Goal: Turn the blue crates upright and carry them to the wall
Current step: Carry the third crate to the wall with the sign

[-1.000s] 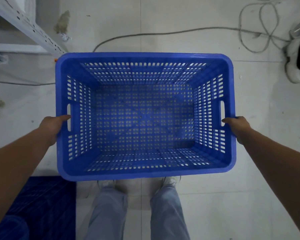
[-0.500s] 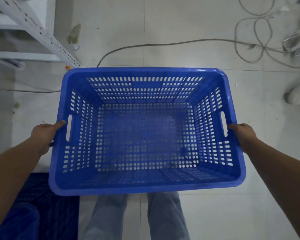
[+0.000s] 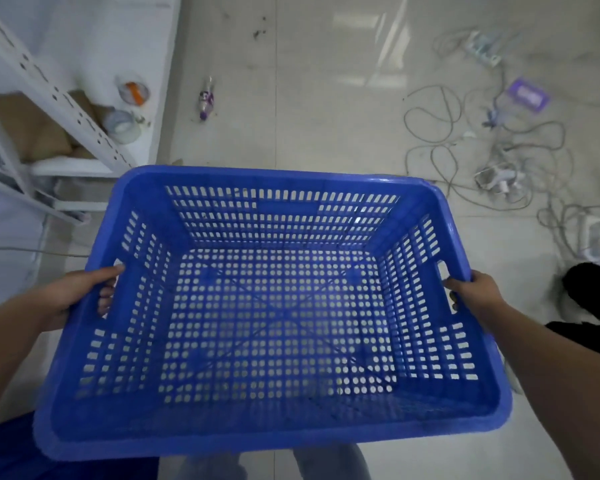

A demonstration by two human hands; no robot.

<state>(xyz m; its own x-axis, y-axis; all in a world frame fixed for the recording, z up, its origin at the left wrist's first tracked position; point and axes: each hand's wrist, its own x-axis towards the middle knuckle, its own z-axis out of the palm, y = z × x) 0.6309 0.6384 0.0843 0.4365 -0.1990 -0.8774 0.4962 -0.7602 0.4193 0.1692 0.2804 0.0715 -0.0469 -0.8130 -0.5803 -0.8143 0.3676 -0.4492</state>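
A blue perforated crate (image 3: 274, 306) is upright, open side up, held off the floor in front of me and tilted slightly toward me. My left hand (image 3: 80, 292) grips its left handle slot, fingers showing through the slot. My right hand (image 3: 471, 289) grips the right handle slot the same way. The crate is empty. Part of another blue crate (image 3: 7, 452) shows at the bottom left, mostly hidden under the held one.
A white slotted metal rack (image 3: 59, 98) stands at the left with tape rolls (image 3: 122, 124) behind it. Tangled cables and power strips (image 3: 499, 157) lie on the tiled floor at the right. A small bottle (image 3: 205, 100) lies ahead. A dark object (image 3: 593, 292) sits at the right edge.
The crate has been raised and brought closer to me, and my view has lifted forward, revealing more floor, the bottle and the cable pile. Both hands keep their grip on the handles.
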